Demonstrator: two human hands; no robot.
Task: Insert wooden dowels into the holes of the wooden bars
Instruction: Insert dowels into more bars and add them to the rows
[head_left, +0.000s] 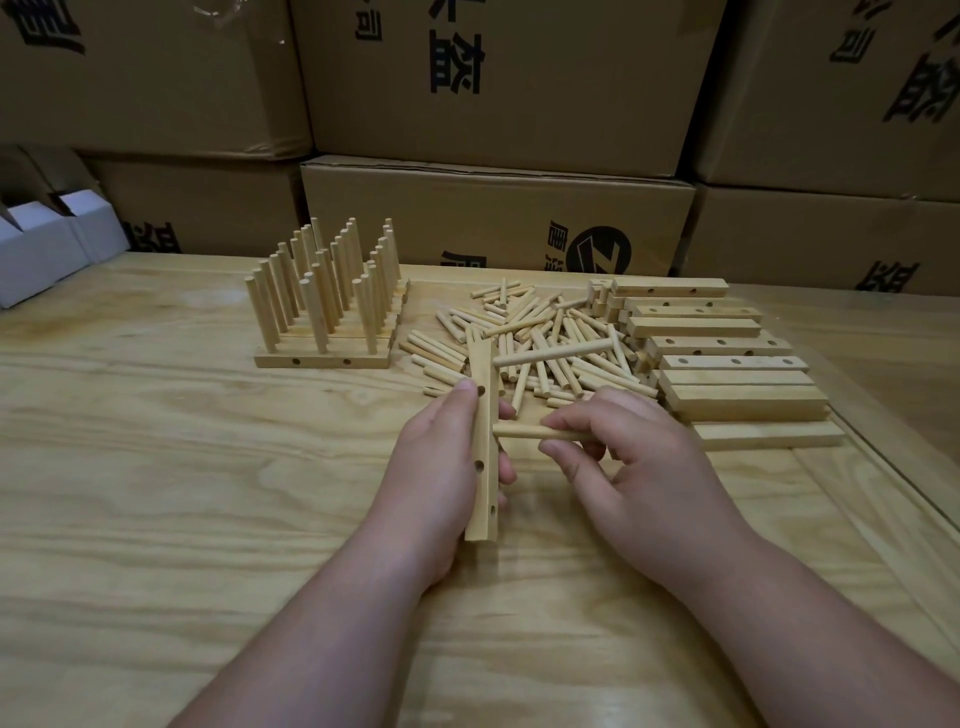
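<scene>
Wooden bar (483, 441), gripped upright by the left hand (441, 467) near the counter's (156, 467) middle, has one dowel seated; right-hand fingers (558, 449) pinch a second dowel (530, 432), which probably needs pressing straight in.

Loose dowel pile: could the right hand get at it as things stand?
Probably yes. The right hand sits just in front of the dowel pile with nothing between, but it already pinches a dowel.
</scene>
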